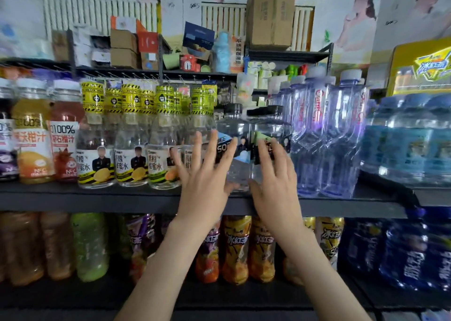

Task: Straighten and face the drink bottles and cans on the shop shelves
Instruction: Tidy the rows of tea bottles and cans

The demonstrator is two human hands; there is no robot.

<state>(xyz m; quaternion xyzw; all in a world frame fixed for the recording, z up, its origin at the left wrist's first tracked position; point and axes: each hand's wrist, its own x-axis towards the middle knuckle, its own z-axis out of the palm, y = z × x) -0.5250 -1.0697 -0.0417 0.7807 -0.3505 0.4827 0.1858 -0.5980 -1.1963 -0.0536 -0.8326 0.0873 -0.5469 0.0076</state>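
Plainly clear soda bottles [232,128] (black caps [233,108])

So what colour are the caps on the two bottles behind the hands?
Black caps; the head view shows them best.

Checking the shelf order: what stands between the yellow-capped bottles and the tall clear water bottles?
Two black-capped soda bottles stand there, shown in the head view.
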